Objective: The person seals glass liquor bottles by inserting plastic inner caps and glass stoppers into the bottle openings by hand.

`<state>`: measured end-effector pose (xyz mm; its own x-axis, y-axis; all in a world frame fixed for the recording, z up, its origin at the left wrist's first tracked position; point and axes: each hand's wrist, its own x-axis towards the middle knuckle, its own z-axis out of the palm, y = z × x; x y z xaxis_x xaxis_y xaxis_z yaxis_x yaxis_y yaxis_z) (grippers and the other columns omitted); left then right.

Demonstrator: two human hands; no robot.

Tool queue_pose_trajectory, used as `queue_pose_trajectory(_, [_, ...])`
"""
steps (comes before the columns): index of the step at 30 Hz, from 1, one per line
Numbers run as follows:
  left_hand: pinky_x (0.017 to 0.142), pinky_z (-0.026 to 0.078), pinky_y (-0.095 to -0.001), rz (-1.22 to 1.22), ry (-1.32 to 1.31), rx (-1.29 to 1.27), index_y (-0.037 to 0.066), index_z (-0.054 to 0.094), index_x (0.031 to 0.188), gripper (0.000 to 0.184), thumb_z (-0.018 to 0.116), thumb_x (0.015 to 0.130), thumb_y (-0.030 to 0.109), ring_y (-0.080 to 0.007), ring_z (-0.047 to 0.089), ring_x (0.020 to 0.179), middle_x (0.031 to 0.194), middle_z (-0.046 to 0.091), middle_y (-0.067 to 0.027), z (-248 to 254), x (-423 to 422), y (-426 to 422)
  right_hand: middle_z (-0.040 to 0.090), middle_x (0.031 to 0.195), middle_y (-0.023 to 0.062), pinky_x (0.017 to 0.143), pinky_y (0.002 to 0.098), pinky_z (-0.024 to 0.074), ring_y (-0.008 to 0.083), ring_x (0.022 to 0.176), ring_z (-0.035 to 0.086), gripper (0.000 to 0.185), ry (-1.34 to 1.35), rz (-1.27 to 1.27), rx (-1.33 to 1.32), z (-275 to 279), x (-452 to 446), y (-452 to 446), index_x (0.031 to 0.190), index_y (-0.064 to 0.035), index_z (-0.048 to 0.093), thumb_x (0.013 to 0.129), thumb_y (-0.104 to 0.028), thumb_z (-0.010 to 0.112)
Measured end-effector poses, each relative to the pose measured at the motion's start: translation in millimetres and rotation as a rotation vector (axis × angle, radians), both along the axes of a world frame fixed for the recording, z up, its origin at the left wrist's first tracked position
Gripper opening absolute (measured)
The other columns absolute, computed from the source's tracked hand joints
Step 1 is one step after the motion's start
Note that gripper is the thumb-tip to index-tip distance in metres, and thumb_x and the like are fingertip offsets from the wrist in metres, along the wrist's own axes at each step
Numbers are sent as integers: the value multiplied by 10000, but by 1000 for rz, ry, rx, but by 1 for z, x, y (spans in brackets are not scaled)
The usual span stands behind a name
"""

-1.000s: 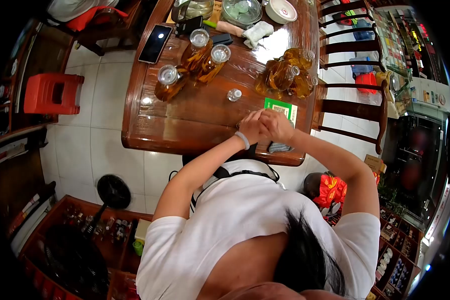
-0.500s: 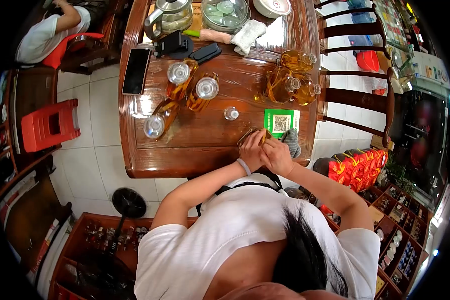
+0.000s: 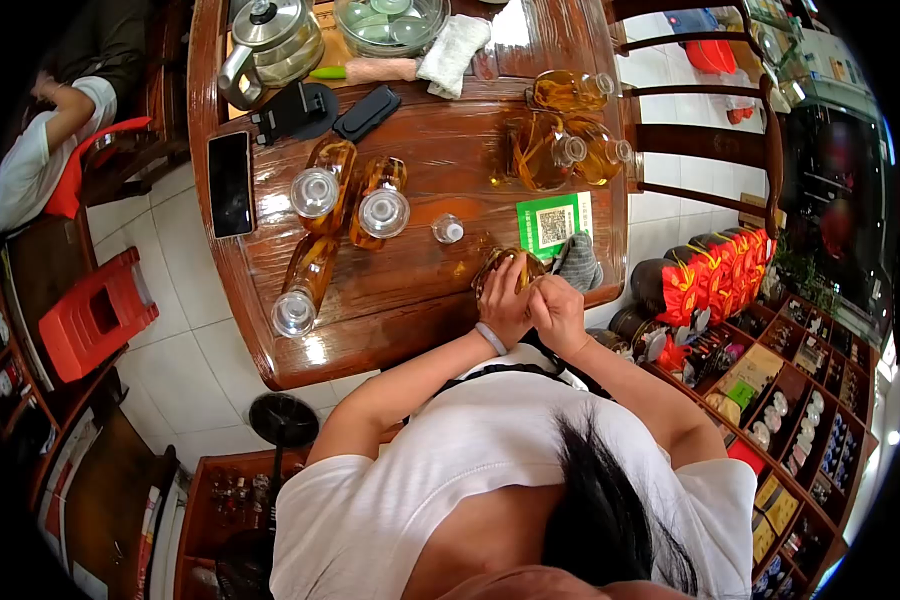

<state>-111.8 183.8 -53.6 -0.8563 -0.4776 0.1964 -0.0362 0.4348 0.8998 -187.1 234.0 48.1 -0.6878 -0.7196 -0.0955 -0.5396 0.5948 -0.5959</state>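
Near the table's front edge, my left hand [image 3: 506, 303] is wrapped round a glass bottle of amber liquid [image 3: 492, 266], most of it hidden behind my fingers. My right hand [image 3: 558, 314] is closed right beside it, at the bottle's near end; what its fingers pinch is hidden. Just beyond lies a small clear stopper-like piece [image 3: 448, 229]. To the left stand several amber bottles with wide clear round tops [image 3: 383, 213]. A group of amber bottles with narrow necks [image 3: 542, 150] stands at the right. A striped grey cloth [image 3: 578, 264] lies by my right hand, partly over a green QR-code card [image 3: 537, 228].
A phone [image 3: 231, 185], a black stand [image 3: 295, 115], a kettle [image 3: 275, 45], a glass bowl [image 3: 390, 22] and a white cloth [image 3: 457, 55] lie farther back on the wooden table [image 3: 390, 320]. Chairs [image 3: 710, 155] line the right side; a red stool [image 3: 95, 312] and a seated person are left.
The camera view has turned, so the tabletop things sit lower and farther left. Both hands stay together at the bottle, with my right hand's fingers curled tighter.
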Motion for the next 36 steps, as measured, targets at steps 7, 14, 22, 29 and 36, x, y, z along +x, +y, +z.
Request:
queue_pose_trajectory(7, [929,420,-449,35,24,-43,73,653,984,216,594,809,185,-358,495,1126,1284,484,-156,3,-4,0,517,629,186,543,403,409,344,586,520,245,-77,-489,-32,-14,17,2,647,3,513,846,-139,503])
queue_pose_trajectory(14, [933,411,-464,-32,68,27,144,572,1077,469,734,640,194,-378,470,1140,1260,468,-181,-2,1,-2,592,673,200,587,413,429,334,636,585,395,-98,-554,59,-20,7,9,732,10,619,883,-326,475])
queue_pose_trajectory(22, [977,388,-424,-93,32,29,131,519,1211,630,759,631,185,-352,429,1192,1315,423,-162,1,8,-9,605,657,154,615,370,442,259,623,583,402,-260,-444,-5,-20,-3,15,759,2,636,883,-358,505])
queue_pose_trajectory(29, [997,375,-406,-93,92,50,104,546,1170,542,730,669,202,-325,422,1207,1286,469,-127,-2,15,-11,562,737,128,583,411,440,339,693,537,281,248,338,26,5,-17,5,777,-16,625,855,-277,555])
queue_pose_trajectory(36, [1009,352,-419,-62,160,113,75,565,1123,548,753,640,253,-338,419,1202,1240,499,-148,17,29,-17,570,710,130,578,419,465,330,691,556,202,213,573,109,12,-19,-6,730,-18,608,807,-201,572])
